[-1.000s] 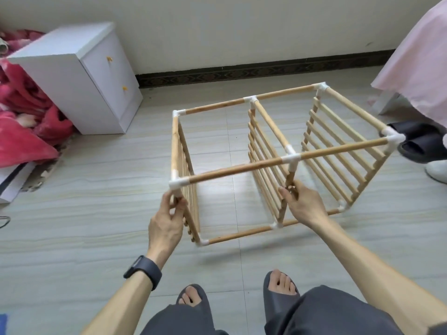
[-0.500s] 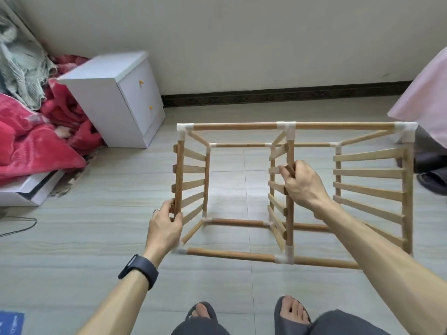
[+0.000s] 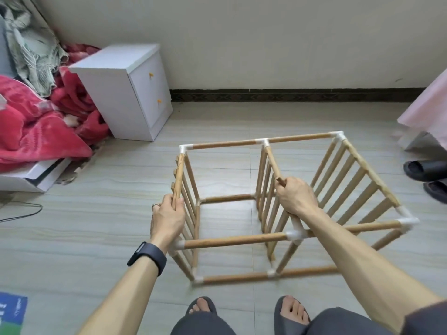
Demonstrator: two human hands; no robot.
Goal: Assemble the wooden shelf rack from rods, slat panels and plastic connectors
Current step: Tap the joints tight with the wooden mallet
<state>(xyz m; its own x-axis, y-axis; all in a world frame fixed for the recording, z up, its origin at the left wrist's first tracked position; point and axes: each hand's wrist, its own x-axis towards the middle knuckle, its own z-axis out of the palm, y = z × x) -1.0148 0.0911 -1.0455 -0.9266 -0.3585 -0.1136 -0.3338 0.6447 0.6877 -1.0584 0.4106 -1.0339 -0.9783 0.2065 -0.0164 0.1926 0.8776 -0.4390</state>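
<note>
The wooden shelf rack (image 3: pixel 232 239) stands on the tiled floor in front of my feet, a box of rods joined by white plastic connectors (image 3: pixel 294 234). Three slat panels stand upright in it: left, middle and right. My left hand (image 3: pixel 167 217) grips the top rod of the left slat panel (image 3: pixel 179 176). My right hand (image 3: pixel 295 198) grips the top rod of the middle slat panel (image 3: pixel 272 160). The right slat panel (image 3: pixel 358 180) slopes outward at the rack's far side.
A white two-drawer cabinet (image 3: pixel 125 90) stands by the wall at the left, with red blankets (image 3: pixel 36 122) and a flat white box (image 3: pixel 33 175) beside it. Black slippers (image 3: pixel 428 175) and pink fabric (image 3: pixel 430 110) lie at the right. A cable (image 3: pixel 21 215) runs along the floor.
The rack has been turned over in my hands and now sits on the floor with its slat panels upright. Both hands have shifted onto the panels' top rods.
</note>
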